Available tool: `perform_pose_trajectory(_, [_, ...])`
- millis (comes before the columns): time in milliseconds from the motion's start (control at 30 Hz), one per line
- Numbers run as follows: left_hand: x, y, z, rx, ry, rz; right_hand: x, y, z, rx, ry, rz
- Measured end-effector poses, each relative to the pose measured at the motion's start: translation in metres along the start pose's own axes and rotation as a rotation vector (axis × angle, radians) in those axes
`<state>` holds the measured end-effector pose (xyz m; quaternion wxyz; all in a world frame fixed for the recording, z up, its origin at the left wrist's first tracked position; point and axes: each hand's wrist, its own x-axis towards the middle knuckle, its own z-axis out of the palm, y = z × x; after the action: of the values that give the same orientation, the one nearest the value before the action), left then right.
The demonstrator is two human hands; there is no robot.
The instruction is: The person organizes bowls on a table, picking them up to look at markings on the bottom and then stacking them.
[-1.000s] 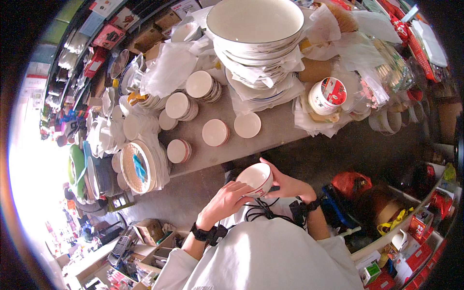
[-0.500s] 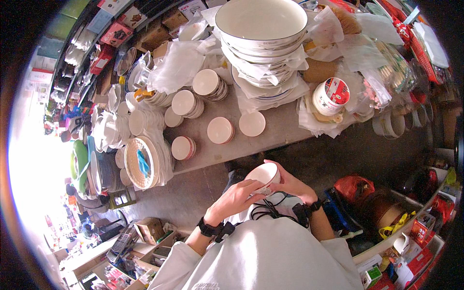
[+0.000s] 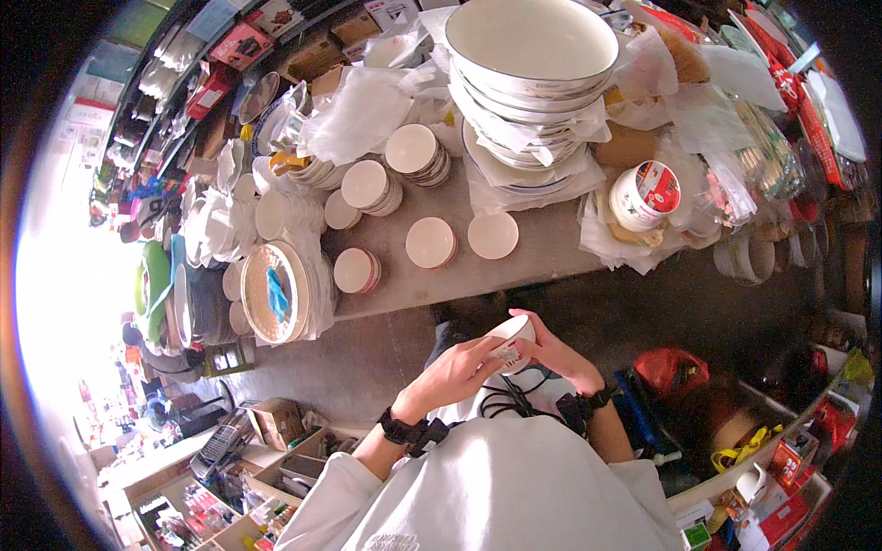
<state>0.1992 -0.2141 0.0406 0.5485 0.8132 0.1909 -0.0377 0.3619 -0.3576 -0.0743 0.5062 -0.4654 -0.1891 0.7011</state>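
Observation:
A small white bowl with a printed pattern on its outer wall is held in front of my chest, tipped on its side. My left hand grips it from the left, with the fingers over the rim and wall. From the other side my right hand wraps round it, fingers along the far rim. On the table ahead, nearest to my hands, stand a single white bowl, a short bowl stack and another small stack with red sides.
Taller bowl stacks stand further back on the table. A high pile of large basins rises behind them. At left is a woven basket holding a blue item; at right, a white tub. Boxed goods crowd the floor's right side.
The bowl has been tipped further, so more of its patterned outside shows and less of its inside. Both hands still hold it. The table appears shifted slightly right in view.

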Motion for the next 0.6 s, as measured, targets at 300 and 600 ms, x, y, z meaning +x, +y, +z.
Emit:
perform_pose_trajectory(300, [-0.002,-0.039,-0.021,-0.256,0.245,-0.179,0.004,0.004,-0.008,0.060,-0.008,0.014])
perform_pose_trajectory(600, [-0.037,-0.238,-0.100,0.511,0.922,-0.483,-0.007,-0.021,-0.010,0.129,0.019,0.049])
